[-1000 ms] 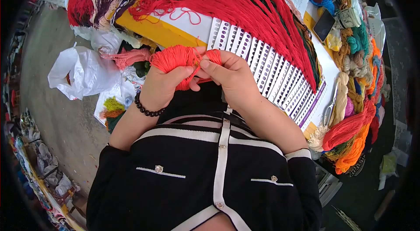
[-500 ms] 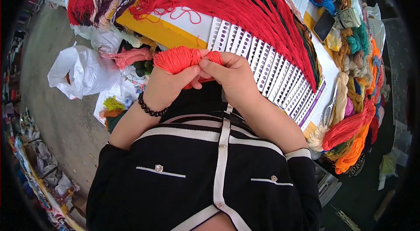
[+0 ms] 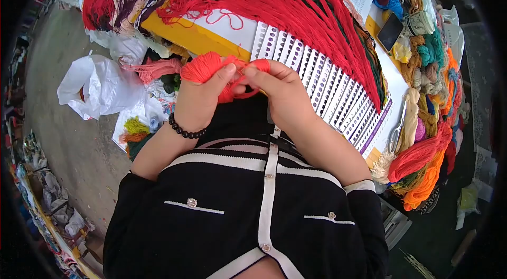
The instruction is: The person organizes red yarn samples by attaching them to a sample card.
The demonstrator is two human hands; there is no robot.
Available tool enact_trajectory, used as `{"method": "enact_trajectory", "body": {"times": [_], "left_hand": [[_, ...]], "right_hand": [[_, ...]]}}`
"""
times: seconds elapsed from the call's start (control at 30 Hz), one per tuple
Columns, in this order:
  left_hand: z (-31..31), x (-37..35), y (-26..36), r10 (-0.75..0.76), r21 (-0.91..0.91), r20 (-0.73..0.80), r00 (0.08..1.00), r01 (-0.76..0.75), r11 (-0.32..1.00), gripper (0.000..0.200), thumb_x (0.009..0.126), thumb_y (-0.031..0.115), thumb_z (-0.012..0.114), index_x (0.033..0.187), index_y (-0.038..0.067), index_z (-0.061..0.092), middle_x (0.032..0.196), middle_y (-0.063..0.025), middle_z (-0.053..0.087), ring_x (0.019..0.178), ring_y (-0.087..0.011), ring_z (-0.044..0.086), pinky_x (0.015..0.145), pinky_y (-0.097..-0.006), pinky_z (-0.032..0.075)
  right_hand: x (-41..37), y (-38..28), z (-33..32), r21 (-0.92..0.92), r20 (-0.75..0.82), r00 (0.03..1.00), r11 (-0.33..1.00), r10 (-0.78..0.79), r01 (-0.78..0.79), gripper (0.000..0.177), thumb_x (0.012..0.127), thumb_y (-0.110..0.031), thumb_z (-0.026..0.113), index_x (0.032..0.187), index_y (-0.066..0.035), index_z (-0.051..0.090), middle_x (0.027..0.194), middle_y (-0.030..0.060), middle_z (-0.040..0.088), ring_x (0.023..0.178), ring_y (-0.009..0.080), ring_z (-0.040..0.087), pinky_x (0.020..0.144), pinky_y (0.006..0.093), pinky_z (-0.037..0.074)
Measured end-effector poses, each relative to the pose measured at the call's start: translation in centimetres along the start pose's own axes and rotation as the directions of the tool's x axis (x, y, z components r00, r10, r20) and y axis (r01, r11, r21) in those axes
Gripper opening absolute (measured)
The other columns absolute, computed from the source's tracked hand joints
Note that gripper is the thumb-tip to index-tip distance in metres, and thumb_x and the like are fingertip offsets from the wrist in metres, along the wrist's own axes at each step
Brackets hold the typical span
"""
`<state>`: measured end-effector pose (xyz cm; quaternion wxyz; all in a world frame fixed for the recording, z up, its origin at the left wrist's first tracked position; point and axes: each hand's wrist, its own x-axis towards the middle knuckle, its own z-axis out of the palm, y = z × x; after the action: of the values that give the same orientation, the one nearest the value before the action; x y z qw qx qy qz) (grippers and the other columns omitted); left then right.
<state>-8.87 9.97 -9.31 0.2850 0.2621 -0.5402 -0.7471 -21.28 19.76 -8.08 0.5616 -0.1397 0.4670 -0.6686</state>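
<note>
A coral-red skein of thread [image 3: 198,68] is held in front of my chest between both hands. My left hand [image 3: 208,89], with a dark bead bracelet at the wrist, is closed around the skein's thick bundled part, thumb on top. My right hand [image 3: 277,81] pinches the narrower end of the same skein, thumb against the fingers. Between the two hands the strands look loose and twisted, and some hang below the fingers. Just beyond my hands lie white cards with rows of dark holes [image 3: 322,81], under long red threads [image 3: 296,10].
A yellow-edged board [image 3: 190,33] lies beyond my hands. On the right are a phone [image 3: 391,31], scissors [image 3: 397,130] and heaped colored skeins [image 3: 422,157]. A white plastic bag [image 3: 97,86] is at left, above the grey floor [image 3: 63,157].
My hands have shifted slightly on the coral skein. The thread between them has loosened and opened into separate strands, where it was gathered tighter before.
</note>
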Motion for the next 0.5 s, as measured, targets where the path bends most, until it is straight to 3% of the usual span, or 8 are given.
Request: {"method": "enact_trajectory", "body": {"times": [0.07, 0.1, 0.17, 0.2, 0.27, 0.4, 0.47, 0.5], "left_hand": [[0.0, 0.3, 0.3, 0.006, -0.132, 0.003, 1.0, -0.005, 0.991, 0.02, 0.09, 0.011, 0.052, 0.101, -0.004, 0.059, 0.084, -0.0101, 0.065, 0.079, -0.0147, 0.061, 0.074, -0.0268, 0.049], [-0.4, 0.3, 0.4, 0.006, -0.132, 0.002, 1.0, -0.006, 0.991, 0.02, 0.09, 0.011, 0.052, 0.101, -0.004, 0.059, 0.084, -0.0101, 0.065, 0.079, -0.0147, 0.061, 0.074, -0.0268, 0.049], [-1.3, 0.3, 0.7, -0.091, -0.269, 0.144, 0.985, 0.128, 0.955, 0.024, 0.089, 0.006, 0.049, 0.108, -0.006, 0.056, 0.088, -0.0117, 0.065, 0.082, -0.0165, 0.061, 0.08, -0.029, 0.048], [-1.2, 0.2, 0.6, -0.093, -0.268, 0.146, 0.985, 0.13, 0.955, 0.024, 0.089, 0.006, 0.049, 0.108, -0.006, 0.056, 0.088, -0.0117, 0.065, 0.082, -0.0165, 0.061, 0.08, -0.029, 0.048], [-0.6, 0.0, 0.4, -0.027, -0.134, 0.181, 0.983, 0.052, 0.99, 0.029, 0.086, 0.002, 0.048, 0.112, -0.005, 0.056, 0.091, -0.011, 0.065, 0.083, -0.0155, 0.062, 0.079, -0.0266, 0.048], [0.0, -0.2, 0.0, -0.017, 0.042, 0.106, 0.994, 0.012, 0.999, 0.032, 0.084, 0.0, 0.048, 0.115, -0.003, 0.056, 0.094, -0.009, 0.064, 0.082, -0.0136, 0.061, 0.076, -0.0243, 0.049], [-0.1, -0.3, 0.1, -0.018, 0.098, 0.184, 0.983, 0.0, 0.995, 0.035, 0.083, -0.001, 0.047, 0.118, -0.003, 0.054, 0.11, -0.0102, 0.061, 0.09, -0.0159, 0.061, 0.078, -0.0272, 0.05], [-0.1, -0.3, 0.4, -0.019, 0.098, 0.182, 0.983, 0.001, 0.995, 0.035, 0.083, -0.001, 0.047, 0.118, -0.003, 0.054, 0.11, -0.0102, 0.061, 0.09, -0.0159, 0.061, 0.078, -0.0272, 0.05]], "right_hand": [[0.8, 0.3, -0.2, 0.285, -0.087, 0.996, 0.957, -0.024, 0.048, 0.012, 0.083, -0.011, 0.063, 0.088, 0.0, 0.065, 0.076, 0.0041, 0.064, 0.073, 0.0126, 0.06, 0.071, 0.0249, 0.046], [1.1, 0.2, -0.8, 0.285, -0.086, 0.996, 0.957, -0.023, 0.047, 0.012, 0.083, -0.011, 0.063, 0.088, 0.0, 0.065, 0.076, 0.0041, 0.064, 0.073, 0.0126, 0.06, 0.071, 0.0249, 0.046], [1.4, 0.0, -1.9, 0.437, 0.102, 0.995, 0.898, 0.001, -0.046, 0.013, 0.083, -0.012, 0.062, 0.089, 0.0, 0.065, 0.074, 0.0025, 0.063, 0.067, 0.0097, 0.054, 0.065, 0.0223, 0.042], [1.1, -0.2, -1.5, 0.438, 0.1, 0.995, 0.898, 0.0, -0.044, 0.013, 0.083, -0.012, 0.062, 0.089, 0.0, 0.065, 0.074, 0.0025, 0.063, 0.067, 0.0097, 0.054, 0.065, 0.0223, 0.042], [0.4, -0.6, -0.3, 0.037, 0.014, 1.0, 0.999, 0.014, -0.014, 0.011, 0.082, -0.011, 0.064, 0.086, -0.001, 0.065, 0.072, 0.0017, 0.062, 0.06, 0.0072, 0.048, 0.057, 0.0211, 0.036], [0.6, 0.2, 0.3, -0.092, -0.027, 0.999, 0.995, -0.031, 0.028, 0.009, 0.081, -0.011, 0.065, 0.078, -0.002, 0.067, 0.065, 0.001, 0.06, 0.057, 0.005, 0.045, 0.053, 0.0201, 0.032], [0.8, 0.5, -0.1, -0.057, -0.016, 1.0, 0.998, -0.021, 0.02, 0.009, 0.082, -0.01, 0.064, 0.079, -0.002, 0.066, 0.066, 0.0017, 0.061, 0.057, 0.0054, 0.045, 0.053, 0.0203, 0.032], [0.8, 0.5, -0.2, -0.023, -0.005, 1.0, 1.0, -0.013, 0.013, 0.008, 0.082, -0.01, 0.064, 0.079, -0.002, 0.066, 0.067, 0.0024, 0.062, 0.057, 0.0057, 0.046, 0.054, 0.0206, 0.033]]}}
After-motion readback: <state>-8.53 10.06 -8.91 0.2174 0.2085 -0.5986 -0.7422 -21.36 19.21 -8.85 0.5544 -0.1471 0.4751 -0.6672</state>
